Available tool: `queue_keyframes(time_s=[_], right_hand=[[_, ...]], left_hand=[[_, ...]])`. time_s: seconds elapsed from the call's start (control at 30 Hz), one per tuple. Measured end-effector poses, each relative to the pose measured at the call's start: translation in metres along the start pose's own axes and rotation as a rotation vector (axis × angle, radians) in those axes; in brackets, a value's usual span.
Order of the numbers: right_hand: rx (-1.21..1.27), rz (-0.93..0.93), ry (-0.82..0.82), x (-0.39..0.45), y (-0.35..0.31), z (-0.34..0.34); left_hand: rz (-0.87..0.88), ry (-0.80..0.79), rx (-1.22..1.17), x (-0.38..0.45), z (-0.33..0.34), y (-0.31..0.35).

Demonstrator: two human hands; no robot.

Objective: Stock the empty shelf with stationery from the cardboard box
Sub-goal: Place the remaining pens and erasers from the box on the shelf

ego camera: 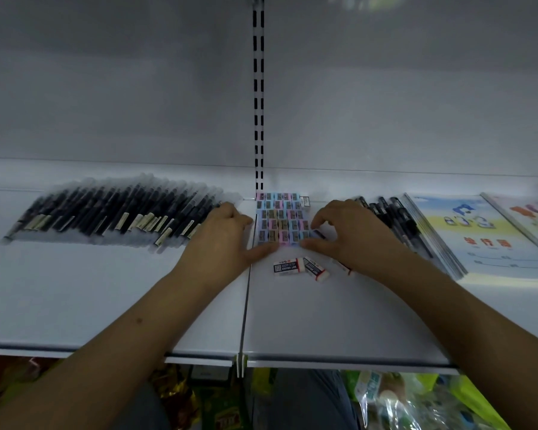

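Observation:
On the white shelf (292, 321), a block of pastel pencil sharpeners (278, 217) lies in rows at the middle. My left hand (224, 234) rests at the block's left front corner, fingers curled under and thumb stretched along its front edge. At the block's right front corner, my right hand (345, 231) pinches a small eraser (319, 234) between thumb and forefinger. Two white erasers (288, 266) (316, 269) lie loose just in front, a third is partly hidden under my right wrist, and one more (305, 201) sits at the back. The cardboard box is out of view.
A wide row of black pens (112, 212) covers the shelf's left half. More black pens (392, 215) and two stacks of notebooks (472, 234) (534, 218) lie to the right. A slotted upright (258, 88) splits the back wall. Packaged goods (401, 401) sit below the shelf edge.

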State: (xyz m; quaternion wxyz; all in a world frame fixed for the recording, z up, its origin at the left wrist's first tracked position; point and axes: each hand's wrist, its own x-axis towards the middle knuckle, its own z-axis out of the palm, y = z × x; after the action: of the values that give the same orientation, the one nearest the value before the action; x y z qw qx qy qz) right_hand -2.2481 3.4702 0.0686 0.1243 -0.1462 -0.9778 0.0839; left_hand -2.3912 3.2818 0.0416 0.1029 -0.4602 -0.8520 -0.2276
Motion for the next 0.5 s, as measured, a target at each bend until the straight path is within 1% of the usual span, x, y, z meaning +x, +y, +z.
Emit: queue_keyframes(time_s=[0.17,0.27,0.5], right_hand=[[-0.001,-0.022,-0.02,0.002,-0.003,0.006],[-0.009,-0.021,-0.005,0.001,-0.004,0.005],[-0.102,-0.019,-0.049,0.0,-0.006,0.004]], left_hand=[[0.058,-0.041,-0.023,0.001,-0.001,0.0],[0.05,-0.059,-0.024,0.002,0.0,-0.001],[0.063,-0.158,0.117,0.011,-0.004,-0.007]])
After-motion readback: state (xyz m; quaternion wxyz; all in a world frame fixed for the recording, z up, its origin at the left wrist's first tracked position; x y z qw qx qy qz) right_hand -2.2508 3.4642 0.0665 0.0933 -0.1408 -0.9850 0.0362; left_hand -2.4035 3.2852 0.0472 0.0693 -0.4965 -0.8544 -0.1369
